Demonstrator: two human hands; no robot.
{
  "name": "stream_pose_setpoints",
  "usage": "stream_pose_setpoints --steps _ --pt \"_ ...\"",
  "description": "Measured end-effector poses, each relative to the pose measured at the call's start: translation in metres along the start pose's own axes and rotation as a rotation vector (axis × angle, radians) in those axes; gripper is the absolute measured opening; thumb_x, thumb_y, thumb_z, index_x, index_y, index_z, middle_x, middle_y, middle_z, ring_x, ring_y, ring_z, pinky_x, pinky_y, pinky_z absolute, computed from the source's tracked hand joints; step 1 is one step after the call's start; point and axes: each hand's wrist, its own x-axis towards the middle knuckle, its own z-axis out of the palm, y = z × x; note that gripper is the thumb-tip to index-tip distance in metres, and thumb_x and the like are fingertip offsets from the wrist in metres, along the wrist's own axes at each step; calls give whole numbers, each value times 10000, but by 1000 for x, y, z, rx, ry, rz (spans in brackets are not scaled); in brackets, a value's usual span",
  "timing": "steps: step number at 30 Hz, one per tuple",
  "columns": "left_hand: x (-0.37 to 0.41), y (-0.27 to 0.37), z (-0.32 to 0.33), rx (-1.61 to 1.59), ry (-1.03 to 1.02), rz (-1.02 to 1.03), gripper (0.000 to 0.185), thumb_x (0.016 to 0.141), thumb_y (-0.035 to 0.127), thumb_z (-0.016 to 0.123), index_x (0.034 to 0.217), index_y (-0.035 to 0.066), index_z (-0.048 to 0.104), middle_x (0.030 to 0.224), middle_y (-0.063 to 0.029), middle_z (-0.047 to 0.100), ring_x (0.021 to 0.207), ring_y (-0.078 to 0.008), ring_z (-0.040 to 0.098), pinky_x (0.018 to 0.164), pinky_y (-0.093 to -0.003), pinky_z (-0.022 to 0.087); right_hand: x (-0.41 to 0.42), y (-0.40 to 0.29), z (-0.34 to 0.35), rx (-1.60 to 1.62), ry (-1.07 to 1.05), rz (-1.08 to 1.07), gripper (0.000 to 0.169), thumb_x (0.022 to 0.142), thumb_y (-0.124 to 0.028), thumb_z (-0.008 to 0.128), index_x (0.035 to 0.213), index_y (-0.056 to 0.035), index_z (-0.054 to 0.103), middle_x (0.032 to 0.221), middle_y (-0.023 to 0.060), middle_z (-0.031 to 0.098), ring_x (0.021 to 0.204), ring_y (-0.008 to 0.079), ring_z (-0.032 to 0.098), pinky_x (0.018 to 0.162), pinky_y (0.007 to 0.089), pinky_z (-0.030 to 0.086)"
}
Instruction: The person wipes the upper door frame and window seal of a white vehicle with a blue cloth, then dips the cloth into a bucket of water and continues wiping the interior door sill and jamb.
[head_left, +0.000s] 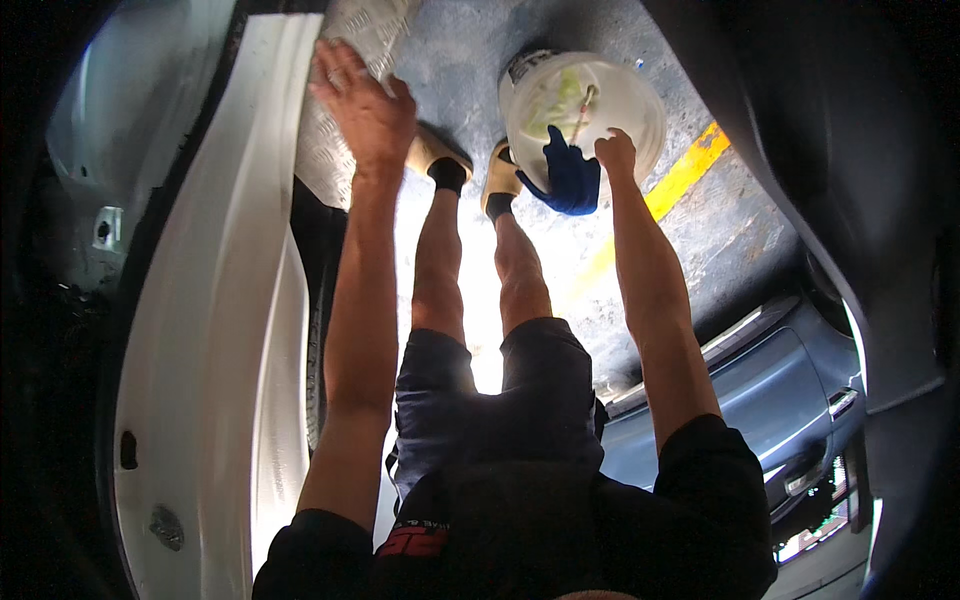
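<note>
My left hand (364, 105) is over a diamond-plate metal surface (319, 146), beside the top end of a white car door-frame panel (202, 285). Its fingers are spread with nothing seen in them. My right hand (619, 154) is over the near right part of a white plastic bucket (652, 120), with the fingers partly curled. Just left of that hand, a dark blue cloth or glove (571, 180) lies at the bucket's near rim; whether the fingers grip it is unclear. Inside the bucket are a pale green item (559, 101) and a thin-handled tool (583, 112).
My feet in tan clogs (499, 176) stand on a grey floor with a yellow painted line (686, 172). A blue-grey car (750, 405) is at the lower right. A dark car door panel (840, 187) borders the right, and a tyre (319, 300) shows beside my left forearm.
</note>
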Motion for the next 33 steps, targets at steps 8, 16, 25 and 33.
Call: stream_pose_setpoints --steps 8,16,25,33 --pt "-106 114 38 -338 -372 28 611 869 90 628 1420 -83 429 1541 -287 342 1387 -454 382 1154 -503 349 -15 47 50 -136 -414 -255 511 864 -468 677 1109 -21 713 1120 250 701 1069 455 653 891 468 534" --pt "-166 128 53 -718 -593 -440 596 897 210 672 1383 -70 468 1257 -296 621 1141 -443 621 993 -454 505 -168 9 -48 739 -435 -147 592 998 -420 599 1403 5 519 1274 151 644 1169 242 601 1007 368 453" --pt "-112 136 -30 -999 -607 -512 548 819 165 816 1306 52 592 1115 -139 712 1026 -212 689 916 -318 530 -230 -81 -146 321 -20 -421 328 836 -215 815 970 15 624 915 142 664 822 276 610 771 404 491" --pt "-30 102 -137 -910 -351 -395 474 827 161 796 1234 34 589 1090 -180 699 1006 -281 699 867 -373 536 -186 -166 -103 887 515 -346 386 887 -178 776 1188 -47 573 1237 130 528 1140 283 553 919 469 499"
